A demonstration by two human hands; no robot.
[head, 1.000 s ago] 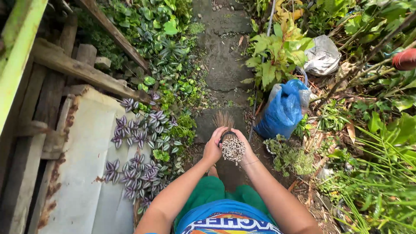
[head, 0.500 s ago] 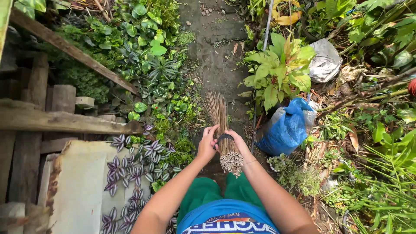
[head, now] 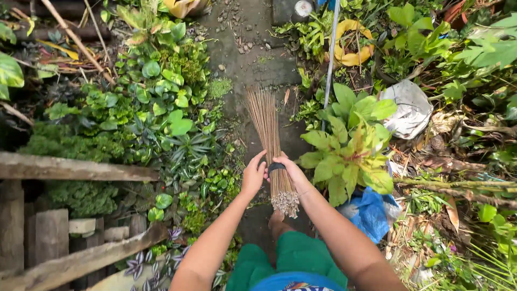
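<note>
Broom (head: 269, 145): bundle of thin brown sticks, held out over the grey path (head: 253, 59), bound with a dark band (head: 276, 167) near the cut ends.
Left to right: wooden planks (head: 70, 168) and leafy ground plants (head: 161, 108) on the left, then path and broom in the middle, then big yellow-green plant (head: 350, 145), pale pole (head: 329, 59), blue bag (head: 371, 210) and crumpled white sheet (head: 412, 108) on the right.
Left hand (head: 253, 175): curled against the left side of the bundle, fingers closed around the sticks just beside the band.
Right hand (head: 291, 171): wrapped on the right side at the band, thumb across the top, clamped rather than spread.
Both together: pressed in from opposite sides, squeezing the same short stretch of sticks; palms mostly hidden, so exact finger overlap cannot be told.
Why gripped there: probably because the band marks the tight handle end, where loose sticks stay gathered; grabbing further out would likely let them splay.
Why two hands: looks like steadying or tightening the bundle, judging by the close double grip.
Long axis: runs nearly straight up the picture, tilted slightly left at the far end.
Pointing: fanned sweeping tips away from the body, out along the path; blunt cut ends (head: 285, 203) back toward the green shorts (head: 291, 258).
Height: tips look close to the path surface, but contact cannot be told.
Foot (head: 276, 220): bare, just below the cut ends, standing on the path.
</note>
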